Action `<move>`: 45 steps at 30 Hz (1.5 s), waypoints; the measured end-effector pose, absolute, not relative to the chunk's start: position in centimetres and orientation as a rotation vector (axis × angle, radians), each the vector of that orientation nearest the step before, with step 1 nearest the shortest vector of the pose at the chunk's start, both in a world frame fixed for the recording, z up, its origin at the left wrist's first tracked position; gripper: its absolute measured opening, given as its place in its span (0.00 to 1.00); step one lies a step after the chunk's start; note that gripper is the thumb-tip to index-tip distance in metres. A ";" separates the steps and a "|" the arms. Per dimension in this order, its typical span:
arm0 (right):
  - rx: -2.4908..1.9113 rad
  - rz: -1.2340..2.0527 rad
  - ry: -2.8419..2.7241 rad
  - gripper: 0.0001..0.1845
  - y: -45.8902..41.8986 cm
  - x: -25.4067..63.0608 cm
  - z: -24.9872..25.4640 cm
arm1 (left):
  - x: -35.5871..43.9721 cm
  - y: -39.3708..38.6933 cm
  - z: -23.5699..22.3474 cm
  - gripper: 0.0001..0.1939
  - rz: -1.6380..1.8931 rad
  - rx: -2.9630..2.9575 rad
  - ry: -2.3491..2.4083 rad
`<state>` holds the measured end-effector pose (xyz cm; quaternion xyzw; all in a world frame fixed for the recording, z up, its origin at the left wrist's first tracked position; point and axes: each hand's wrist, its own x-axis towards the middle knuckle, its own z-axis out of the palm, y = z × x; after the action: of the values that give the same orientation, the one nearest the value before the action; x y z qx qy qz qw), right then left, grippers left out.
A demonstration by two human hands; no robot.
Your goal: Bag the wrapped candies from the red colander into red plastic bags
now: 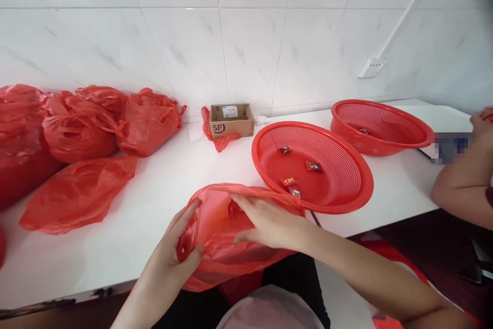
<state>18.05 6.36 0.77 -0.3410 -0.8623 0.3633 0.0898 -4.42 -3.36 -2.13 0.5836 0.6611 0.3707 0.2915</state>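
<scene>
A thin red plastic bag (231, 267) hangs at the table's front edge, its mouth spread wide towards me. My left hand (169, 257) rests against the left side of the bag's mouth, thumb and fingers apart. On the right of the opening lies my right hand (269, 221), its fingers spread and the fingertips just inside the rim. Small dark red shapes show inside the bag, too unclear to name. Directly behind it, a red plastic colander (346, 190) tilts towards the bag and holds several small wrapped packets, among them a dark one (313, 166).
A second red colander (427, 139) stands back right, near another person's arm (462, 185). Against the tiled wall are a small cardboard box (233, 128) and several filled red bags (152, 123). A flatter red bag (80, 193) lies left on the white table (154, 216).
</scene>
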 end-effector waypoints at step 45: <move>-1.681 0.225 -2.155 0.19 22.5 43.0 7.1 | -6.2 -3.4 -4.3 0.39 1.114 1.169 1.885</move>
<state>42.99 22.50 7.11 -0.6010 -0.7701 0.0805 0.1984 -6.15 -3.43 -4.31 0.4457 0.7185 0.4248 0.3235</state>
